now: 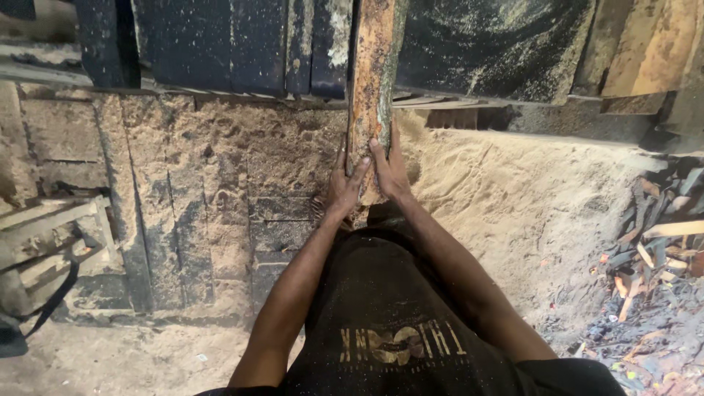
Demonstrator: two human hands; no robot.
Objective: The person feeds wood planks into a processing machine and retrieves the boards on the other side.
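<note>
Rough orange-brown wooden plank, lengthwise, far end on dark sawdusted bench.

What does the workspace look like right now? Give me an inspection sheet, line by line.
Surface: dark bench top dusted with sawdust; plank-faced front below it caked with sawdust.
Job's things: long rough wooden plank, brownish with bark-like patches, lying lengthwise on the bench away from the person.
Clutter: heap of sawdust at right; scrap wood offcuts on the floor at far right.
Grippers: left hand and right hand both pressed against the plank's near end.
Cables: nothing seen; only a dark strap at lower left.
Surroundings: wooden frame at left, boards leaning top right.
</note>
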